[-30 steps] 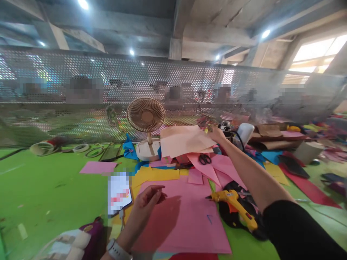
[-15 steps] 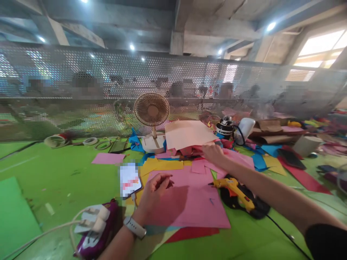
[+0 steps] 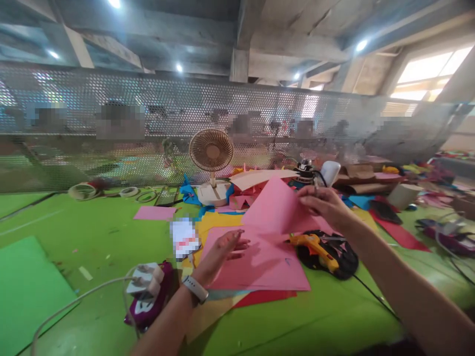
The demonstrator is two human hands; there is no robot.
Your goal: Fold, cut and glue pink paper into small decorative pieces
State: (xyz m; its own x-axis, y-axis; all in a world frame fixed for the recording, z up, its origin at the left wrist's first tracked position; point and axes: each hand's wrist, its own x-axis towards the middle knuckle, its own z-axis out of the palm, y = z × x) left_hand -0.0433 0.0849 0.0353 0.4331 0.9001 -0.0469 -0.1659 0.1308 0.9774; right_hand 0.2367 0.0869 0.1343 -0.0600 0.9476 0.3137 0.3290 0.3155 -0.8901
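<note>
My right hand point(image 3: 322, 201) is closed on the edge of a pink paper sheet point(image 3: 272, 207), which stands raised and bent above the pile. My left hand point(image 3: 227, 249), wearing a watch at the wrist, hovers over or rests on a larger pink sheet point(image 3: 274, 274); its fingers are apart and hold nothing. Under that sheet, red paper point(image 3: 263, 298) and yellow paper stick out at the front. To the right, a yellow glue gun point(image 3: 315, 249) lies on a dark round pad point(image 3: 349, 264), its nozzle pointing at the pink sheet.
A small fan point(image 3: 212, 153) stands behind the papers, before a perforated metal screen point(image 3: 92, 158). Left of my hand are a phone point(image 3: 184, 240) and a purple power strip point(image 3: 150, 301) with cables. Tape rolls point(image 3: 83, 191) and a green sheet point(image 3: 29, 291) lie farther left.
My right hand has pulled a pink sheet up from the pile and toward me. The pale sheet at the back has dropped flatter. My left hand's fingers have spread.
</note>
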